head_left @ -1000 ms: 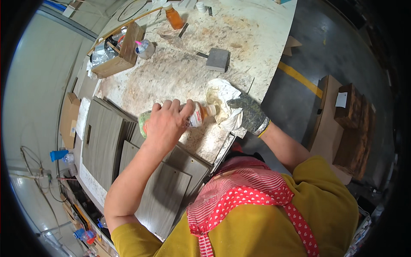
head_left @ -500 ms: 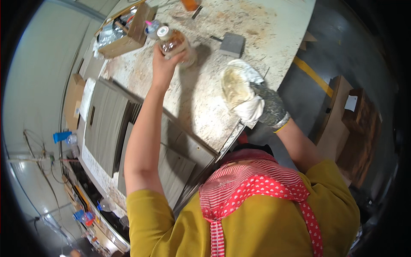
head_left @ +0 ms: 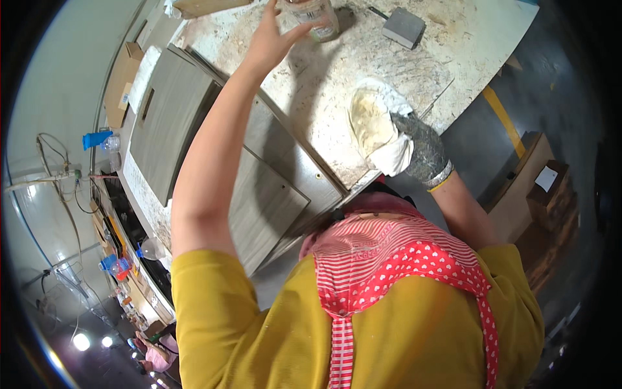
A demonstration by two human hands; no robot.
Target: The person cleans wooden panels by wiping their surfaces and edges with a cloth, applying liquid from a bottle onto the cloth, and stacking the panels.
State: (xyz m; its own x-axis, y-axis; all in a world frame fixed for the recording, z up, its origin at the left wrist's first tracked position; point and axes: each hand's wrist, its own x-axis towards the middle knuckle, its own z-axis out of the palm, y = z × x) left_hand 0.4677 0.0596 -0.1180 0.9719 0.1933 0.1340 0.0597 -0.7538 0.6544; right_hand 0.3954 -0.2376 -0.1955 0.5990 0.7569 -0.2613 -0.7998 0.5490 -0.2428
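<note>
At the top of the view stands a clear bottle (head_left: 324, 14) with a pale label, partly cut off by the frame edge. My bare left hand (head_left: 275, 39) is beside it, its fingers and thumb spread apart; the thumb overlaps the label. My right hand (head_left: 421, 149), in a dark, worn glove with a yellow-edged cuff, is closed on a bunched white cloth (head_left: 392, 157). A yellowish-brown stain covers the cloth's middle. The cloth is by the near right edge of the stained white worktable (head_left: 395, 68).
A grey block (head_left: 403, 28) lies on the table beyond the cloth. Grey wood-grain panels (head_left: 172, 123) are stacked to the left, with more panels (head_left: 269, 201) under my left arm. Cardboard (head_left: 512, 188) and a brown box (head_left: 551, 188) stand on the floor at right.
The view has shifted, so the table things sit higher and further right. My left hand's fingers have spread from around the bottle. My right hand still grips the cloth.
</note>
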